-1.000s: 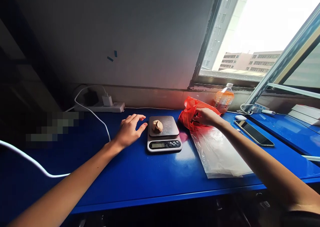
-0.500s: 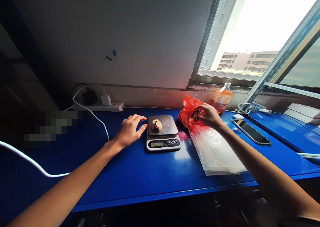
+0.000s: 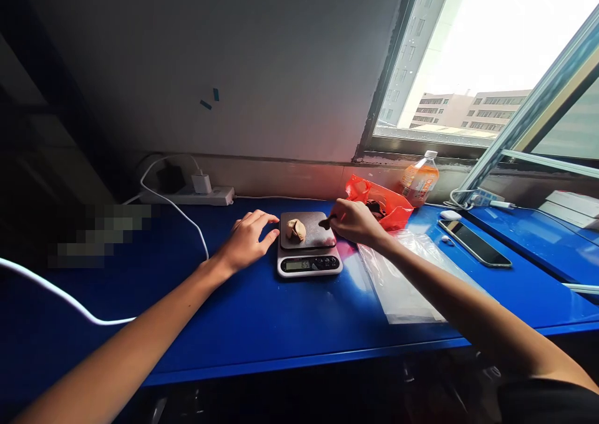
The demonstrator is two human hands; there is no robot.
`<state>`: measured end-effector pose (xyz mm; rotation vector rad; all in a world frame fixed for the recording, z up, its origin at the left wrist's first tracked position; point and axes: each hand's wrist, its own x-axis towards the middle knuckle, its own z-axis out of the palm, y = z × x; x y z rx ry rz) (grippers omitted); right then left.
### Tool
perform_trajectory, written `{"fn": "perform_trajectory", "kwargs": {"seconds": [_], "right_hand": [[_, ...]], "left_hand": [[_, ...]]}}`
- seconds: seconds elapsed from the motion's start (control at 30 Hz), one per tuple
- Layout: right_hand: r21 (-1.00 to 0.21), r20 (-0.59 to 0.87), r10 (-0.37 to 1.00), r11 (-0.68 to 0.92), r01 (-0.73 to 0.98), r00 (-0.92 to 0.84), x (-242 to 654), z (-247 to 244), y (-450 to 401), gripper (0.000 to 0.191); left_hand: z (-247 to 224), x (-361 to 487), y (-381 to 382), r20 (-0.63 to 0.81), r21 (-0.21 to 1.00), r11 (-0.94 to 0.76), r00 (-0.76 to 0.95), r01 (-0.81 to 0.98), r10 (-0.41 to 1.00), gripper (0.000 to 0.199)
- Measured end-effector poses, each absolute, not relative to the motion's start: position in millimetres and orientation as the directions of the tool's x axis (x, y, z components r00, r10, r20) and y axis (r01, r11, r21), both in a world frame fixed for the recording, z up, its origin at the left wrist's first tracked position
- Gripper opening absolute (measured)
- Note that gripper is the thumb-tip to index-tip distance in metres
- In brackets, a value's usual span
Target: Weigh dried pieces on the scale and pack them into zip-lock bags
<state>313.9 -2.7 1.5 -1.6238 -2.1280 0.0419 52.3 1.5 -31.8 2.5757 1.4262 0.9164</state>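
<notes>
On a kitchen scale (image 3: 309, 229) lies a pale tan, curled piece (image 3: 296, 229) that looks dried; its exact kind is unclear. My left hand (image 3: 250, 240) rests just left of the scale, fingers apart and holding nothing. Over the plate's right edge, my right hand (image 3: 353, 220) pinches a small dark brown piece (image 3: 324, 223), too small to name. Behind that hand stands an open red plastic bag (image 3: 397, 209) with dark pieces (image 3: 375, 209) inside. The scale's display is lit.
Clear plastic bags (image 3: 402, 287) lie flat under my right forearm. Farther right are a phone (image 3: 475, 243) and a white earbud case (image 3: 450, 215). An orange drink bottle (image 3: 420, 179) stands by the wall. A power strip (image 3: 218, 196) and white cable (image 3: 180, 215) are at the left.
My right hand has come out of the red bag and moved left to the scale with a dark piece in its fingers. My left hand stays beside the scale.
</notes>
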Motion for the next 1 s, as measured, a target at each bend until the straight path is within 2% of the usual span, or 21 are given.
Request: {"fn": "perform_trajectory", "kwargs": {"seconds": [0.07, 0.13, 0.23, 0.3, 0.4, 0.5, 0.6, 0.67, 0.73, 0.8, 0.9, 1.0], "right_hand": [[-0.137, 0.385, 0.906, 0.246, 0.959, -0.177, 301.3, -5.1, 2.6, 0.016], [-0.003, 0.380, 0.892, 0.265, 0.964, -0.244, 292.6, -11.9, 4.5, 0.020], [0.106, 0.289, 0.883, 0.355, 0.929, -0.371, 288.0, -18.3, 2.0, 0.021], [0.109, 0.248, 0.870, 0.412, 0.905, -0.426, 289.1, -17.7, -1.3, 0.022], [0.039, 0.239, 0.840, 0.493, 0.869, -0.487, 295.5, -7.0, -7.8, 0.024], [-0.071, 0.346, 0.801, 0.542, 0.837, -0.489, 311.8, 13.0, -16.4, 0.031], [-0.198, 0.556, 0.757, 0.521, 0.830, -0.343, 344.9, 29.5, -19.9, 0.028], [-0.269, 0.658, 0.738, 0.415, 0.869, -0.149, 373.8, 30.8, -14.4, 0.020], [-0.293, 0.672, 0.740, 0.265, 0.919, 0.001, 402.0, 22.8, -2.9, 0.018], [-0.199, 0.570, 0.821, 0.174, 0.964, -0.030, 424.2, 9.5, 11.1, 0.018], [-0.016, 0.398, 0.899, 0.206, 0.978, -0.183, 440.5, -7.2, 30.8, 0.020], [0.045, 0.362, 0.900, 0.244, 0.969, -0.244, 441.2, -10.5, 47.6, 0.025]], "left_hand": [[-31.1, 52.0, 0.5, 0.470, 0.315, -0.578, 0.406, 0.753, 0.784, 0.027], [-30.1, 51.9, -1.0, 0.469, 0.304, -0.585, 0.417, 0.752, 0.779, 0.026], [-28.7, 52.1, -3.7, 0.468, 0.285, -0.604, 0.442, 0.744, 0.765, 0.026], [-28.2, 52.2, -5.2, 0.471, 0.268, -0.621, 0.461, 0.737, 0.752, 0.026], [-27.4, 52.5, -7.1, 0.476, 0.247, -0.640, 0.485, 0.727, 0.734, 0.026], [-25.8, 52.7, -8.7, 0.474, 0.244, -0.645, 0.491, 0.724, 0.731, 0.026], [-24.5, 52.5, -9.3, 0.474, 0.254, -0.639, 0.482, 0.726, 0.737, 0.026], [-24.5, 52.3, -9.0, 0.478, 0.257, -0.644, 0.485, 0.720, 0.733, 0.026], [-24.8, 52.4, -9.0, 0.480, 0.254, -0.653, 0.493, 0.714, 0.726, 0.025], [-24.9, 52.7, -10.1, 0.475, 0.249, -0.660, 0.505, 0.709, 0.721, 0.025], [-23.8, 53.0, -13.3, 0.459, 0.240, -0.670, 0.526, 0.703, 0.716, 0.026], [-22.8, 51.5, -14.8, 0.454, 0.237, -0.672, 0.531, 0.702, 0.715, 0.027]]}}
